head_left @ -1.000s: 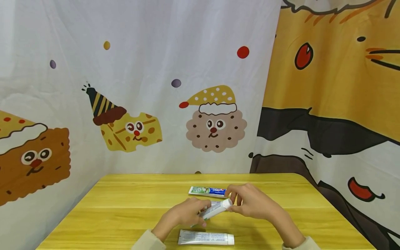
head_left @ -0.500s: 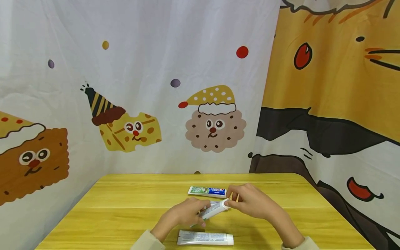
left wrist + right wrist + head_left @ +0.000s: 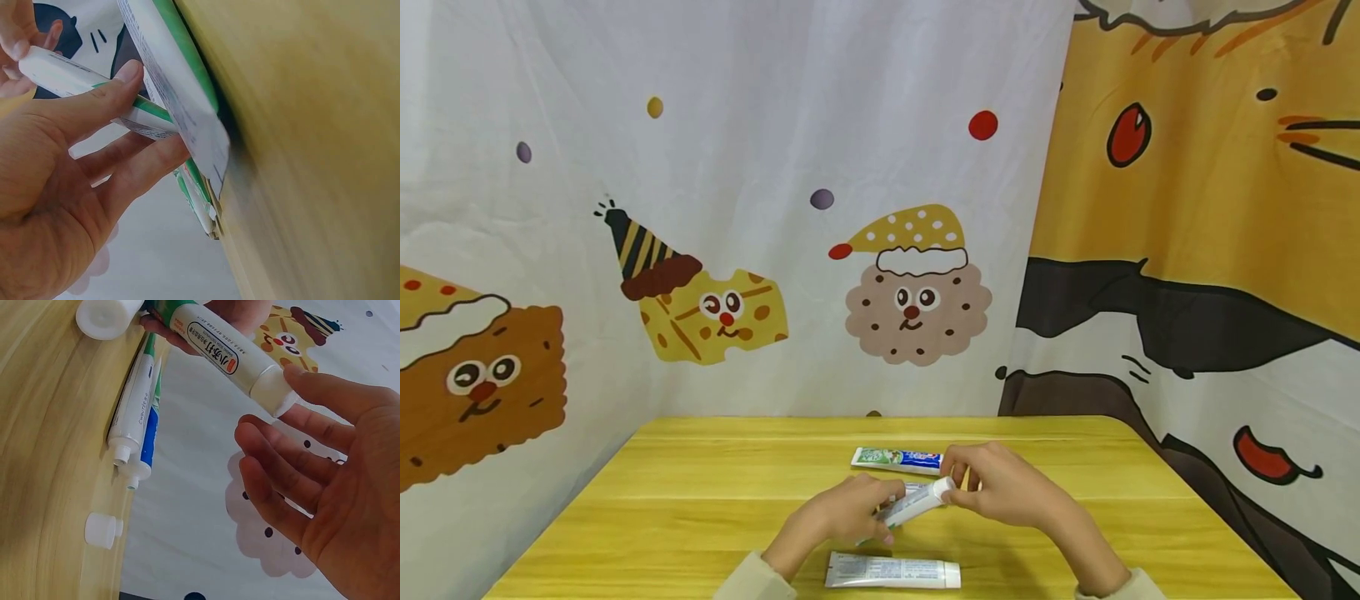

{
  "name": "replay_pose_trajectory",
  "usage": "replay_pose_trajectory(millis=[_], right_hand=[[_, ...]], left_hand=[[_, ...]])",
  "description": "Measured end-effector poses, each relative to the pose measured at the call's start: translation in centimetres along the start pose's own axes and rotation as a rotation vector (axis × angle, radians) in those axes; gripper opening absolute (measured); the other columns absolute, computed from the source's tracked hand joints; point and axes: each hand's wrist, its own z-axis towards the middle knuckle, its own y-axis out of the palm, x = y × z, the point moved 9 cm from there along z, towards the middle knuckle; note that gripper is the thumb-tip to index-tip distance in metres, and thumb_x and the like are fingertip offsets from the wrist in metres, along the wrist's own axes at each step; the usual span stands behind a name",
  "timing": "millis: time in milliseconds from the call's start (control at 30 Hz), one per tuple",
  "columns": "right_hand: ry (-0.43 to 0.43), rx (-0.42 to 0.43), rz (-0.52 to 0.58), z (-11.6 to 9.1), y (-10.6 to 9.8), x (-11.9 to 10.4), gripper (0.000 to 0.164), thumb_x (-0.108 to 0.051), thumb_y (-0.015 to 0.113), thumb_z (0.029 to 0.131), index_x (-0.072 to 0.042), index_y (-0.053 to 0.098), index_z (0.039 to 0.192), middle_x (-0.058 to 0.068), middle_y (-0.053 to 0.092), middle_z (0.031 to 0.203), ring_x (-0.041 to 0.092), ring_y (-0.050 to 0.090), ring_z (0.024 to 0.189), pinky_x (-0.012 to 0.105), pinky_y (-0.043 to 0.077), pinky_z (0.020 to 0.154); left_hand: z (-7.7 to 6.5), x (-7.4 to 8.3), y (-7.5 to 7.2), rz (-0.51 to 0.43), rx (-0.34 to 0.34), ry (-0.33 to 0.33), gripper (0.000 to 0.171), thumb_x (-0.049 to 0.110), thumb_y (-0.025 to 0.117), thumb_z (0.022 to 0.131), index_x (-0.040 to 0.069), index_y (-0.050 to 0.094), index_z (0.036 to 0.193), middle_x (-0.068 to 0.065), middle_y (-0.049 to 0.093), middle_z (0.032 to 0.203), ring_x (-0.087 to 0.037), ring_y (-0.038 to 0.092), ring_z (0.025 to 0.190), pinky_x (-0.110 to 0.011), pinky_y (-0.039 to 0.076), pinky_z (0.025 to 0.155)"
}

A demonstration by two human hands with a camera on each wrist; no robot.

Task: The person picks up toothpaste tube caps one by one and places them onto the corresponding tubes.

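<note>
My left hand point(image 3: 852, 508) grips a white and green toothpaste tube point(image 3: 910, 505) by its body, thumb on one side and fingers on the other. The tube tilts up to the right, above the table. At its raised end, my right hand point(image 3: 1003, 483) pinches the white cap point(image 3: 273, 392) between thumb and index finger, the other fingers loosely bent. The cap sits on the tube's end. Nearer the person lies another toothpaste tube point(image 3: 891, 572), with its white cap point(image 3: 106, 317) on. The left wrist view shows the held tube point(image 3: 81, 78) crossing behind this nearer tube's flat end.
Beyond the hands, a blue and green toothpaste tube point(image 3: 897, 459) and a white toothpaste tube point(image 3: 132, 406) lie with bare nozzles. Loose white caps point(image 3: 100, 530) stand on the wooden table point(image 3: 700, 508) near them. A patterned curtain point(image 3: 760, 167) hangs behind.
My right thumb has moved left over the cap and then back right to its edge. The left hand and the lying tubes stay in place.
</note>
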Motion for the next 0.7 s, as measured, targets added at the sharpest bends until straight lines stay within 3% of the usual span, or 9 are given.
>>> replay_pose_trajectory(millis=[367,700], right_hand=[[-0.011,-0.006,0.013,-0.03,0.13,-0.12,0.02,-0.013,0.08,0.089,-0.018,0.067,0.104,-0.008,0.068,0.087,-0.002,0.063,0.071,0.02,0.055,0.063],[0.011,-0.014,0.008,0.1,0.26,0.15,0.018,-0.02,0.081,0.09,-0.016,0.069,0.104,-0.01,0.067,0.085,-0.003,0.062,0.07,0.019,0.055,0.063]], left_hand=[[-0.18,0.29,-0.24,-0.007,0.006,-0.005,0.035,0.023,0.086,0.083,0.023,0.062,0.109,0.011,0.069,0.098,0.001,0.056,0.08,-0.019,0.049,0.072],[-0.11,0.18,-0.15,-0.015,0.004,0.001,0.035,0.022,0.086,0.083,0.023,0.062,0.109,0.011,0.069,0.099,0.001,0.057,0.079,-0.02,0.049,0.072]])
